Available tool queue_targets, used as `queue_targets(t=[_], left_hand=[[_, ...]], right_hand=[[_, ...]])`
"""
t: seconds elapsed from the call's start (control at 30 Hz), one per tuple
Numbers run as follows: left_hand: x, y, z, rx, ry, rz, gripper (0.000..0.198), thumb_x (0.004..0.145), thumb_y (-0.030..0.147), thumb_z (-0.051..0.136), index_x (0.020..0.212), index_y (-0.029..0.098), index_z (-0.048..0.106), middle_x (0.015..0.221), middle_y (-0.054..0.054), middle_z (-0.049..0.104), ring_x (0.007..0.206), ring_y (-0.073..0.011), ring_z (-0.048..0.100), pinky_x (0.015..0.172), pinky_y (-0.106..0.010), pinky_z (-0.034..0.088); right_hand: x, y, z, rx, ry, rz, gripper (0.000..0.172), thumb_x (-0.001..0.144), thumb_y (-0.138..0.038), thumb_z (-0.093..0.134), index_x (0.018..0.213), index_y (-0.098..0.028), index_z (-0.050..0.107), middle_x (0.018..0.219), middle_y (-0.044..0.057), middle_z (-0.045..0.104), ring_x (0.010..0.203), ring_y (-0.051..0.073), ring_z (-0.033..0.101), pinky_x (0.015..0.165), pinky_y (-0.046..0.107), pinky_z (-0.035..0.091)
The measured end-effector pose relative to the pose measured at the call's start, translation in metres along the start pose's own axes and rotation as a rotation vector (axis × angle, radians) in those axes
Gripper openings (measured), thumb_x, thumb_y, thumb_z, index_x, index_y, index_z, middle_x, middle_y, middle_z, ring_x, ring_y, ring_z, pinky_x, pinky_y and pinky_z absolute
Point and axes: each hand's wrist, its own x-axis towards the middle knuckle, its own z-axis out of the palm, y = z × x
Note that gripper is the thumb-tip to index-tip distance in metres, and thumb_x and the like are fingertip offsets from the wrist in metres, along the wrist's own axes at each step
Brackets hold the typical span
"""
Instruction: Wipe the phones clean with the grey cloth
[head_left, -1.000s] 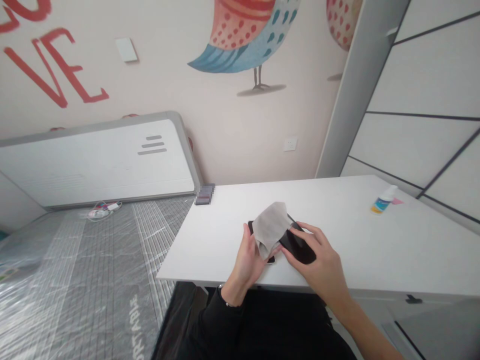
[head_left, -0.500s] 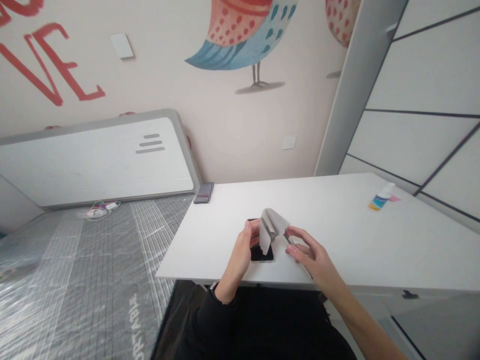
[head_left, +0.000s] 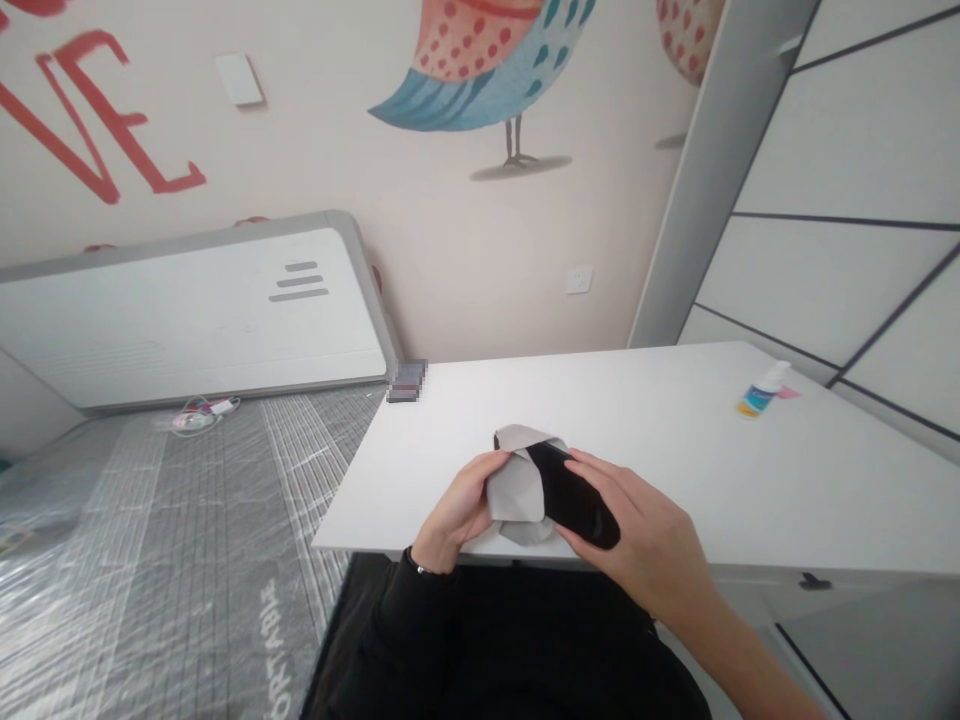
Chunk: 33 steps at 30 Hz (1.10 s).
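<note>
Inspection at the white tabletop [head_left: 712,430] finds a black smartphone [head_left: 574,497] held just above the front edge, one dark face showing, lying against a grey cloth [head_left: 516,490]. The left hand [head_left: 461,505] is curled closed, its fingers pressing the folded cloth against the phone. The right hand [head_left: 634,525] is closed around the phone, with fingers along its upper edge and the palm near its lower end. The hold is sound: both hands share the load, and the cloth lies between the left fingers and the phone. Whether the cloth touches the table cannot be determined. A small bottle [head_left: 763,392] with a blue label stands well apart, toward the right.
</note>
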Motion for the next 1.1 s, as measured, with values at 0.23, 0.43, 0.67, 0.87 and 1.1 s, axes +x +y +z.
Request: queue_targets(t=[0.23, 0.43, 0.67, 0.87, 1.1], left_hand=[[0.004, -0.003, 0.000, -0.099, -0.001, 0.016, 0.022, 0.092, 0.031, 0.072, 0.100, 0.012, 0.078, 0.100, -0.011, 0.082, 0.101, -0.0263, 0.077, 0.101, -0.035, 0.055], [0.002, -0.013, 0.005, -0.143, -0.028, -0.103, 0.026, 0.099, 0.032, 0.063, 0.104, 0.010, 0.077, 0.099, -0.014, 0.082, 0.111, -0.0289, 0.075, 0.108, -0.039, 0.053], [0.001, -0.007, 0.004, -0.173, -0.029, -0.046, 0.031, 0.101, 0.036, 0.060, 0.110, 0.010, 0.076, 0.107, -0.013, 0.081, 0.116, -0.0287, 0.073, 0.112, -0.038, 0.049], [0.003, -0.018, 0.013, -0.196, -0.154, -0.221, 0.060, 0.097, 0.066, 0.054, 0.118, 0.013, 0.074, 0.114, -0.015, 0.079, 0.123, -0.0334, 0.068, 0.112, -0.044, 0.047], [-0.002, -0.020, 0.022, -0.344, -0.204, -0.156, 0.054, 0.100, 0.061, 0.049, 0.107, 0.015, 0.076, 0.110, -0.014, 0.080, 0.122, -0.0339, 0.068, 0.112, -0.047, 0.045]], right_hand=[[0.003, 0.016, -0.011, -0.010, -0.068, -0.091, 0.050, 0.098, -0.038, 0.066, 0.144, -0.022, 0.056, 0.138, 0.012, 0.071, 0.110, 0.031, 0.074, 0.090, 0.047, 0.063], [0.001, 0.017, -0.011, 0.002, -0.096, -0.071, 0.051, 0.098, -0.041, 0.067, 0.145, -0.025, 0.058, 0.140, 0.011, 0.070, 0.106, 0.030, 0.075, 0.086, 0.046, 0.064], [0.000, 0.017, -0.012, 0.022, -0.077, -0.059, 0.049, 0.099, -0.039, 0.065, 0.146, -0.025, 0.058, 0.141, 0.010, 0.069, 0.103, 0.030, 0.074, 0.086, 0.046, 0.064], [-0.002, 0.010, -0.006, -0.083, -0.062, -0.036, 0.048, 0.097, -0.037, 0.066, 0.141, -0.018, 0.059, 0.137, 0.013, 0.071, 0.099, 0.032, 0.074, 0.080, 0.048, 0.065], [-0.003, -0.008, -0.006, -0.087, -0.040, -0.014, 0.047, 0.093, -0.032, 0.069, 0.137, -0.018, 0.062, 0.135, 0.010, 0.073, 0.101, 0.032, 0.068, 0.077, 0.046, 0.066]])
